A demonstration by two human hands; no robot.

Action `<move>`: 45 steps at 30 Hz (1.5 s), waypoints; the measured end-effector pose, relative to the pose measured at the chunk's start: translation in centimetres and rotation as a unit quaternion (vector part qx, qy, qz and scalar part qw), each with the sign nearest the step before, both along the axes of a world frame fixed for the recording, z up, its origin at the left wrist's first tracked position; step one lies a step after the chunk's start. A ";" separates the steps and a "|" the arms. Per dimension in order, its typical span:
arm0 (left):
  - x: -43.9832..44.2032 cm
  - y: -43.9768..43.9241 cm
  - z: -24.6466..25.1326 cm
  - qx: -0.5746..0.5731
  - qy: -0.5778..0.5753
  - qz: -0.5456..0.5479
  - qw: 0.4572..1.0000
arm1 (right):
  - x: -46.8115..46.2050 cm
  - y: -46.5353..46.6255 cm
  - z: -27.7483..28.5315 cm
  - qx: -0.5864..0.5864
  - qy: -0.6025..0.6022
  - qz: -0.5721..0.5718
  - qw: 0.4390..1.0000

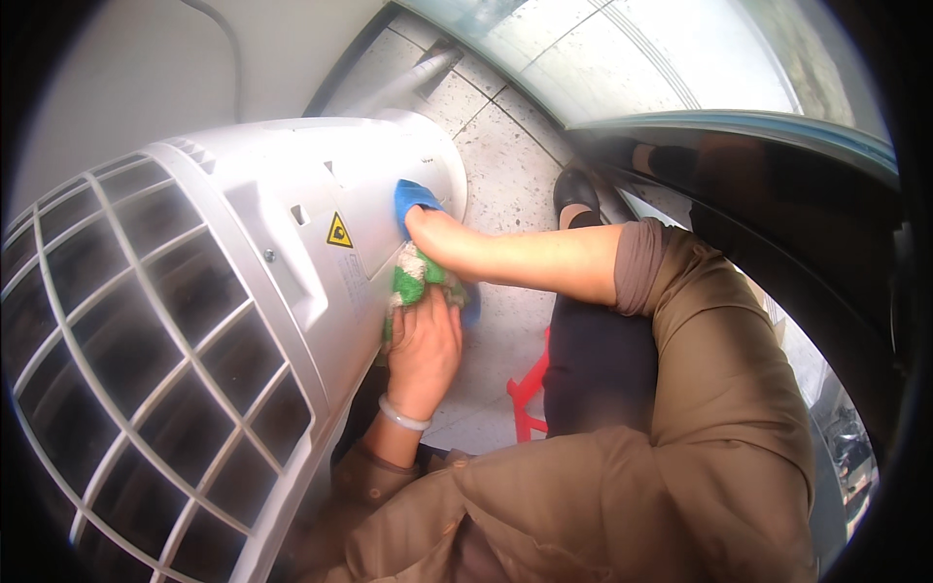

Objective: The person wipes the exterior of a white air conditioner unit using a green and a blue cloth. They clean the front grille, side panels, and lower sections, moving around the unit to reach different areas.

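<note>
A large white appliance [393, 157] with a rounded housing lies across the left of my view. Its wide lattice grille [157, 335] fills the lower left. Near the middle of the housing is a yellow triangular warning label [339, 232]. My left hand [426, 339], with a pale bangle at the wrist, presses a green and white cloth [410, 280] against the lower side of the housing. My right arm reaches in from the right. My right hand [423, 222] is on a blue cloth [415, 198] against the housing, and its fingers are mostly hidden.
Speckled floor tiles [510, 157] show beyond the housing. Part of a red plastic frame [528, 390] stands beside my dark-clad leg. A glossy black panel [794, 197] curves along the right. At the top left a grey cable [235, 58] hangs against a pale surface.
</note>
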State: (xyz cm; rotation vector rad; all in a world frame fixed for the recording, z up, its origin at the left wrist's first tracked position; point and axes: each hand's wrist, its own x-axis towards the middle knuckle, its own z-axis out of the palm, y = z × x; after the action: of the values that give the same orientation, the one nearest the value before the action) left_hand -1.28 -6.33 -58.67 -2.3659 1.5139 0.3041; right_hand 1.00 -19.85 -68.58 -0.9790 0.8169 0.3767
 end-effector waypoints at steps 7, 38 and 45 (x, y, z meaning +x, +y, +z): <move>0.1 -0.2 -0.6 0.011 0.003 0.004 1.000 | 6.4 -4.4 -2.9 -0.325 -0.254 0.081 0.907; 0.2 -2.9 0.0 0.025 0.114 0.041 0.992 | 14.6 -10.9 4.9 -0.433 -0.473 0.160 0.750; 0.2 -3.3 0.4 0.005 0.079 0.013 0.997 | 17.9 -9.9 -7.2 -0.206 -0.272 0.223 0.913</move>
State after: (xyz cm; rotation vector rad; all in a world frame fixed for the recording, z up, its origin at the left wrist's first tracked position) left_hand -1.11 -9.59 -58.30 -2.4053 1.5455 0.5151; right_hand 18.91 -29.80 -75.74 -1.5858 0.1501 0.2987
